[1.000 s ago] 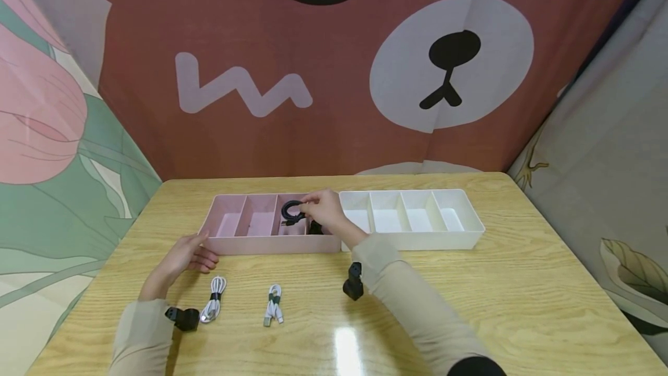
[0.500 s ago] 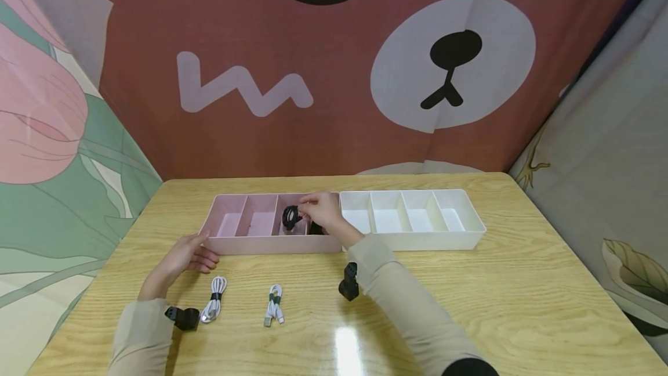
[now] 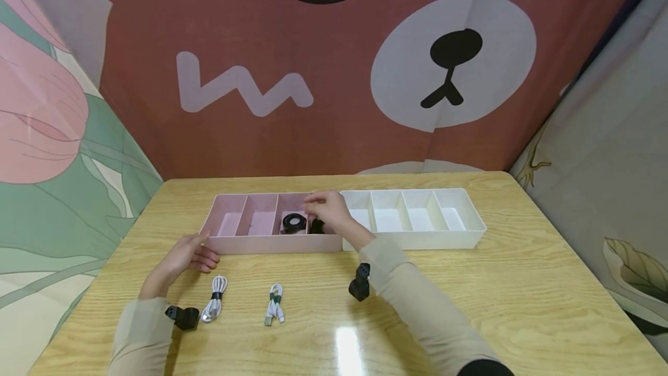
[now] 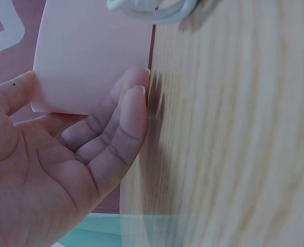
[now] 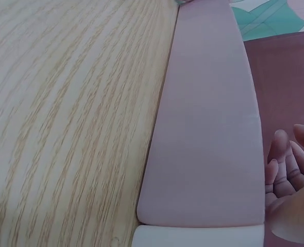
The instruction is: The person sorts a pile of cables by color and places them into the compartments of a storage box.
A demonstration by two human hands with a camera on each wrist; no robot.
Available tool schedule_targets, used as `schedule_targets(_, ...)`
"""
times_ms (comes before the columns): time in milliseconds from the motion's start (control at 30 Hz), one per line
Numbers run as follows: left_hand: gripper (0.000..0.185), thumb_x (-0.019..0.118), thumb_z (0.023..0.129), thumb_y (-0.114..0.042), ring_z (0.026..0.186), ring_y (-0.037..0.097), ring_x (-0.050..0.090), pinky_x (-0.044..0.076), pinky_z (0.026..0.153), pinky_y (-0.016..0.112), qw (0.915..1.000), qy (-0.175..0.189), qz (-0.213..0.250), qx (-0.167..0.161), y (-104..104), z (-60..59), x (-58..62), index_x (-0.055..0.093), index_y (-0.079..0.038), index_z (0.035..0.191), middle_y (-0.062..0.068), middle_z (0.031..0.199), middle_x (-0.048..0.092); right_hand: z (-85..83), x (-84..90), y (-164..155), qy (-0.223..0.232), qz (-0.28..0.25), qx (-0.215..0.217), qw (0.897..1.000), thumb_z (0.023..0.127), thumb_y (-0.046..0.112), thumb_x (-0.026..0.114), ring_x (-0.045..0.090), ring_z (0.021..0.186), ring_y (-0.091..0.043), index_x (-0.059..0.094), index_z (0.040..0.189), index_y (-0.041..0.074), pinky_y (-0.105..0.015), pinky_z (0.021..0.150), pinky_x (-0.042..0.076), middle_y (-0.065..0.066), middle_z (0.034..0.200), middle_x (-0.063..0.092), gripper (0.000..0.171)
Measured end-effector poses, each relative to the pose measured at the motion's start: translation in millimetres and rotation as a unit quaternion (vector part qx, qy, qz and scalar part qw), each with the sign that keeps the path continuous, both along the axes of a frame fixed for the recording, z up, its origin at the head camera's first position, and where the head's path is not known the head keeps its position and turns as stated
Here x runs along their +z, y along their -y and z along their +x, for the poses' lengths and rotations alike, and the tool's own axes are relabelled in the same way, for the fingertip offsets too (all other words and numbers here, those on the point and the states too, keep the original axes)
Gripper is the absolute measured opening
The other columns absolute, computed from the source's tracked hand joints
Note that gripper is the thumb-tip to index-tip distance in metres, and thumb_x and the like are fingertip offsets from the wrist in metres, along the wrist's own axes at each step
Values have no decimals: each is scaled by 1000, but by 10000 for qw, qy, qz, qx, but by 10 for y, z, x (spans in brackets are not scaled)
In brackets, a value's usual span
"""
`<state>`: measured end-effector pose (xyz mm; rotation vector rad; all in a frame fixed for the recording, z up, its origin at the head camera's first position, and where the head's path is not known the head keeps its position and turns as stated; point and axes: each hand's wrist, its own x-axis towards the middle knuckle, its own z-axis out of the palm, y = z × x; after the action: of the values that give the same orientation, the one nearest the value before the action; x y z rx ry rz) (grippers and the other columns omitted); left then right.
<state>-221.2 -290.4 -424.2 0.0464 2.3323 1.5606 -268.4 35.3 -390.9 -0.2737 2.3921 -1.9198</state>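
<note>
The pink divided tray (image 3: pixel 224 243) is steadied at its near left corner by the relaxed, empty left hand (image 3: pixel 184 256). The coiled black cable (image 3: pixel 294 223) lies in the third compartment, free of the right hand (image 3: pixel 329 211), which is held above with loose, empty fingers.

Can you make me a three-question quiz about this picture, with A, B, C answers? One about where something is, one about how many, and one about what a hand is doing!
1. Where is the coiled black cable?
A. In the pink tray
B. In the white tray
C. On the table

2. How many white cables lie on the table in front of the trays?
A. One
B. Two
C. Four

3. What is the left hand doing?
A. Gripping a white cable
B. Lifting the white tray
C. Resting open at the pink tray's front corner

Answers:
1. A, since the black coil lies in a compartment of the pink tray, beside the right hand.
2. B, since one bundled white cable lies at the left and another white cable lies near the middle.
3. C, since its fingers are relaxed against the tray's corner and hold nothing.
</note>
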Motion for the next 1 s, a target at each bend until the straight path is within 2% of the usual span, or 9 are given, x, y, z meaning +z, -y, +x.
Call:
schedule_targets(300, 60, 24, 100, -37, 67, 20, 62, 54, 62, 34, 10000, 18, 11, 13, -2, -3, 1, 32, 19, 120, 11, 78, 63, 58, 88, -85, 113, -89, 280, 9995, 85, 4, 62, 59, 56, -11, 64, 103, -8, -46, 72, 50, -15, 79, 67, 22)
schedule_targets(467, 59, 23, 100, -37, 67, 20, 63, 54, 62, 34, 10000, 27, 30, 8, 2, 1, 3, 31, 19, 120, 11, 78, 63, 121, 206, -136, 72, -58, 360, 9993, 85, 7, 63, 58, 57, -11, 65, 101, -6, -27, 56, 49, -11, 74, 66, 21)
schedule_targets(567, 60, 24, 100, -37, 67, 20, 63, 54, 62, 34, 10000, 37, 46, -5, 1, 5, 4, 31, 19, 121, 12, 78, 64, 134, 233, -152, 116, -119, 378, 9991, 84, 8, 64, 58, 58, -13, 66, 101, -5, -22, 52, 45, -11, 73, 66, 22)
schedule_targets(800, 61, 24, 100, -37, 67, 20, 63, 54, 61, 35, 9999, 45, 88, -37, -1, 2, 10, 29, 19, 122, 13, 78, 64, 139, 202, -176, 80, -145, 371, 9992, 83, 6, 64, 61, 60, -20, 66, 100, -4, -29, 57, 48, -7, 71, 66, 20)
schedule_targets(933, 61, 24, 100, -37, 67, 20, 63, 54, 62, 35, 10000, 51, 78, -35, -6, 7, 12, 29, 19, 122, 12, 77, 64, 167, 213, -193, 86, -148, 427, 9989, 84, 7, 64, 62, 69, -34, 66, 101, -3, -43, 65, 50, -5, 71, 66, 20)
schedule_targets(1000, 60, 24, 100, -37, 67, 19, 63, 54, 62, 34, 10000, 51, 70, -36, -7, 9, 10, 30, 19, 121, 11, 77, 64, 180, 218, -200, 74, -158, 454, 9988, 84, 6, 64, 62, 69, -34, 66, 101, -4, -48, 68, 49, -7, 72, 66, 20)
